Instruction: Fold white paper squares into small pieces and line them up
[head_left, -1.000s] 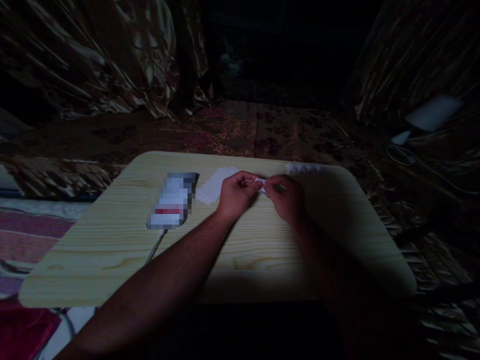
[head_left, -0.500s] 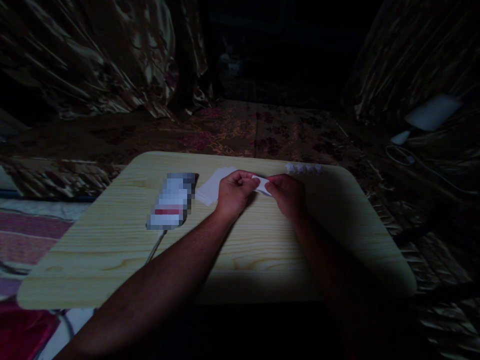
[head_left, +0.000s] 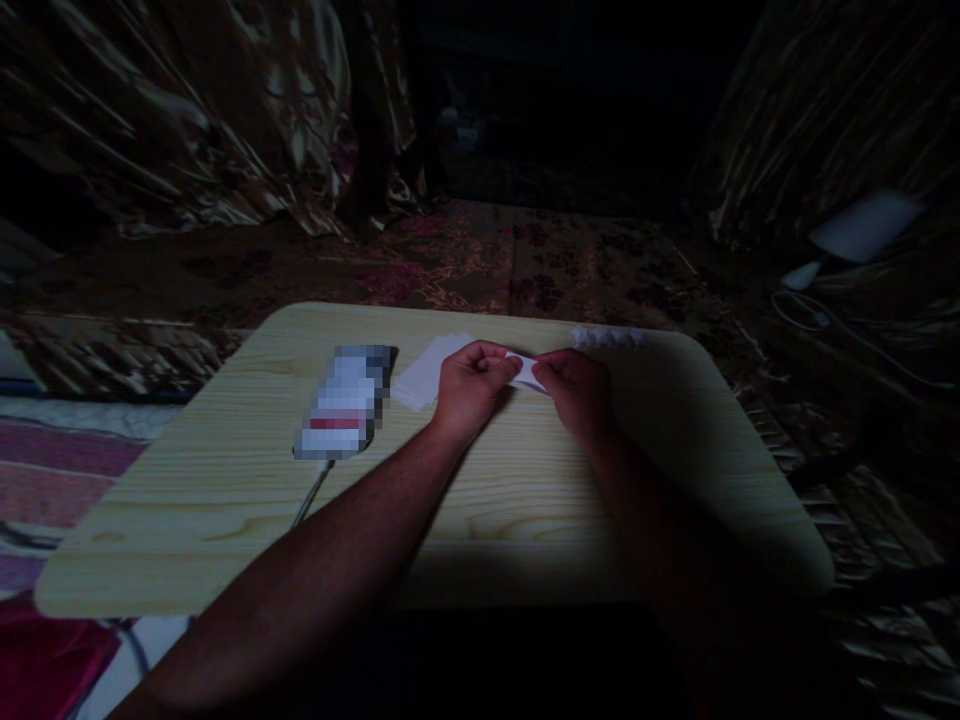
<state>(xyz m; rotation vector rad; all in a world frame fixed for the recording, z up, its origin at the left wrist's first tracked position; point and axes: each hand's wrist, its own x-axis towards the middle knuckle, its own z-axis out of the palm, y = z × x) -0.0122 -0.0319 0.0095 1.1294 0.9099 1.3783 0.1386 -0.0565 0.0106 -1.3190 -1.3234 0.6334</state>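
Note:
A small white piece of paper (head_left: 527, 371), seemingly folded, is pinched between both hands just above the table (head_left: 495, 500). My left hand (head_left: 472, 385) grips its left end with thumb and fingers. At the right end, my right hand (head_left: 579, 390) holds it the same way. Behind and left of my left hand lies a fanned stack of white paper sheets (head_left: 425, 375), partly hidden by that hand. Several small folded paper pieces (head_left: 607, 337) stand in a row near the far edge, beyond my right hand.
A phone-like device (head_left: 341, 405), blurred out, lies on the left with a white cable (head_left: 309, 497) running toward me. Patterned brown cloth (head_left: 465, 255) covers the surface behind the table. A white lamp (head_left: 866, 228) stands at the far right. Striped bedding (head_left: 67, 465) is at the left.
Both hands and the paper have shifted very slightly to the right. The grip on the paper is the same.

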